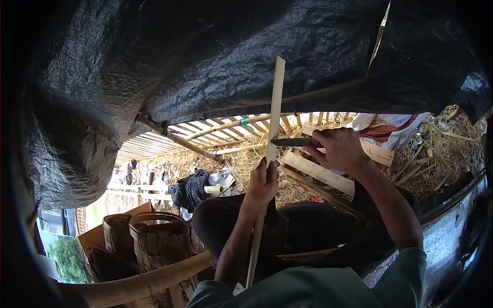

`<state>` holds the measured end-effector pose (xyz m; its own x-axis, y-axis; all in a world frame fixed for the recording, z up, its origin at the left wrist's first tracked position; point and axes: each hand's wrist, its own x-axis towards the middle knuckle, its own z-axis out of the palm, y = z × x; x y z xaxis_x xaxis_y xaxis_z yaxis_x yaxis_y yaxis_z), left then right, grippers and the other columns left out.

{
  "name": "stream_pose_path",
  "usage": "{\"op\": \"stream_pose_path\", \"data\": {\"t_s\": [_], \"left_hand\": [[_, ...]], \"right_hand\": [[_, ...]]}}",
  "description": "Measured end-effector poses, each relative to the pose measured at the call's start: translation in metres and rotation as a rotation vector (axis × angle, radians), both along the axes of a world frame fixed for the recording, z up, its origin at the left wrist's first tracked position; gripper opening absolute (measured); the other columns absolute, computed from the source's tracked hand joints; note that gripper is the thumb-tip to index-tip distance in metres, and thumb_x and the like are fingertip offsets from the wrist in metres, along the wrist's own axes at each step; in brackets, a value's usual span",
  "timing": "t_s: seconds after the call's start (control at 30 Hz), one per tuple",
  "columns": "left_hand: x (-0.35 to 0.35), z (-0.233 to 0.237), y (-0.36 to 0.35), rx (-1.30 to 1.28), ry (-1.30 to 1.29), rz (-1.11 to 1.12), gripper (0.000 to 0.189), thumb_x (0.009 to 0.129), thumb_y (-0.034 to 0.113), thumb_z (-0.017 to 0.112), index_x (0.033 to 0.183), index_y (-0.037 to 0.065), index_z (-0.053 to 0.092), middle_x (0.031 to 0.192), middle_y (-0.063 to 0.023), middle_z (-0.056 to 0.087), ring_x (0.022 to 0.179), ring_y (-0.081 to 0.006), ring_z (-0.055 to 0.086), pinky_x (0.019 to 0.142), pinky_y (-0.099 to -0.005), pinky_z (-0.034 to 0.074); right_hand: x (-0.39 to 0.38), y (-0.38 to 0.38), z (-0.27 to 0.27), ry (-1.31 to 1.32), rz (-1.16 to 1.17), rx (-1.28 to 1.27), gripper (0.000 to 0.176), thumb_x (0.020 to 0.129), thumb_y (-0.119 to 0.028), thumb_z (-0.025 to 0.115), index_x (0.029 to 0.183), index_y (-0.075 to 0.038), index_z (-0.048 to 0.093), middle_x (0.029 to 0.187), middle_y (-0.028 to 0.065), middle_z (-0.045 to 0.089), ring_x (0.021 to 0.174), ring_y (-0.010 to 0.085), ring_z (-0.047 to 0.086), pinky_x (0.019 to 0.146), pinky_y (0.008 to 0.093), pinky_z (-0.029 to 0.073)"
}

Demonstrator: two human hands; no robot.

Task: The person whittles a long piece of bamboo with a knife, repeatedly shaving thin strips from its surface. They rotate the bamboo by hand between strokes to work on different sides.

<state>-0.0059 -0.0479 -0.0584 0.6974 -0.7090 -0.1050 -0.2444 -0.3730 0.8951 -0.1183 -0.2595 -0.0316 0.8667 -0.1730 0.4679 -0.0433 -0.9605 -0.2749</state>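
Note:
A long, pale bamboo strip point(276, 97) stands nearly upright in front of me, its lower end running down past my lap. My left hand point(263, 184) is wrapped round it at about mid-length. In my right hand point(341, 148) is a knife point(291, 142) with a dark blade, pointing left. The blade's tip end overlaps the strip a little above my left hand. Most of the knife's handle is hidden by my right fingers.
Woven baskets point(159, 236) stand at the lower left behind a thick bamboo pole point(149, 280). Split wood pieces point(321, 174) lie on straw ahead. Black plastic sheeting point(215, 56) hangs overhead. A dark bundled cloth or net point(189, 190) and a white-and-red sack point(387, 128) lie nearby.

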Motion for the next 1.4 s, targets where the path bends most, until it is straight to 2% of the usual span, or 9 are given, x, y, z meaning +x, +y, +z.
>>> {"op": "stream_pose_path", "data": {"t_s": [0.13,0.23,0.4,0.6,0.7,0.8,1.0,1.1,1.4], "left_hand": [[-0.022,0.003,-0.009,0.052,-0.095,-0.064,0.015,0.094,0.011,0.049,0.091,-0.003,0.049,0.060,-0.0180,0.054,0.052,-0.0345,0.056,0.048,-0.0408,0.039],[-0.024,0.012,-0.020,0.063,-0.133,-0.008,0.014,0.094,0.011,0.048,0.091,-0.002,0.049,0.062,-0.0197,0.055,0.053,-0.0372,0.056,0.049,-0.0418,0.039],[-0.008,0.006,-0.011,0.012,0.120,0.011,0.026,0.099,0.024,0.040,0.098,0.001,0.052,0.061,0.0019,0.041,0.047,-0.0067,0.041,0.042,-0.0237,0.036],[0.002,0.001,0.003,-0.035,0.214,0.007,0.025,0.099,0.023,0.039,0.099,0.001,0.050,0.062,0.0036,0.037,0.047,-0.0045,0.036,0.042,-0.0223,0.029],[0.006,-0.010,0.006,-0.096,-0.003,-0.024,0.020,0.095,0.016,0.047,0.091,-0.002,0.054,0.061,-0.0101,0.054,0.048,-0.0192,0.056,0.044,-0.0328,0.042],[0.001,-0.009,0.005,-0.111,0.177,-0.038,0.022,0.099,0.023,0.039,0.099,0.003,0.048,0.061,0.0046,0.034,0.046,-0.0035,0.032,0.041,-0.0221,0.025],[-0.022,0.023,-0.010,-0.085,0.438,-0.001,0.027,0.100,0.032,0.039,0.083,0.011,0.041,0.056,0.0058,0.030,0.041,-0.0024,0.026,0.038,-0.0215,0.021],[-0.022,0.012,-0.010,-0.049,0.405,-0.008,0.019,0.099,0.016,0.038,0.083,0.006,0.044,0.056,0.0013,0.040,0.042,-0.0067,0.040,0.038,-0.0236,0.032],[-0.030,0.019,-0.012,0.007,0.300,-0.017,0.036,0.096,0.007,0.033,0.065,0.002,0.050,0.049,-0.0035,0.046,0.041,-0.0086,0.044,0.039,-0.0255,0.034]], "right_hand": [[0.008,0.009,0.000,0.008,0.002,0.070,0.031,0.084,-0.039,0.063,0.073,-0.010,0.061,0.055,0.0004,0.062,0.046,0.0181,0.061,0.045,0.0314,0.049],[0.014,0.014,0.005,0.008,0.001,0.042,0.032,0.083,-0.039,0.064,0.072,-0.009,0.062,0.056,0.0008,0.062,0.047,0.0182,0.062,0.046,0.0308,0.049],[0.019,0.005,0.019,-0.017,-0.005,0.015,0.034,0.083,-0.037,0.065,0.070,-0.006,0.061,0.058,0.0029,0.063,0.050,0.0189,0.062,0.049,0.0313,0.051],[0.022,0.002,0.015,0.008,0.016,0.005,0.034,0.084,-0.039,0.063,0.071,-0.008,0.061,0.057,0.0032,0.062,0.050,0.0196,0.062,0.050,0.0326,0.051],[0.020,0.006,0.011,0.053,0.050,0.044,0.036,0.086,-0.044,0.059,0.074,-0.010,0.062,0.056,0.0029,0.061,0.051,0.0206,0.062,0.052,0.0349,0.050],[0.020,0.016,0.003,0.095,0.126,0.106,0.038,0.088,-0.043,0.056,0.074,-0.008,0.061,0.056,0.0051,0.060,0.050,0.0224,0.062,0.051,0.0360,0.050],[0.016,0.042,-0.017,-0.039,0.147,0.067,0.041,0.090,-0.044,0.054,0.073,-0.007,0.060,0.054,0.0068,0.058,0.044,0.0249,0.059,0.041,0.0346,0.047],[0.015,0.046,-0.019,-0.009,0.159,0.147,0.044,0.089,-0.045,0.054,0.068,-0.007,0.062,0.052,0.0087,0.057,0.043,0.0262,0.058,0.041,0.0352,0.046],[0.006,0.057,-0.007,0.157,0.155,0.218,0.057,0.091,-0.052,0.044,0.061,-0.006,0.061,0.054,0.0150,0.058,0.052,0.0315,0.062,0.048,0.0404,0.049]]}}
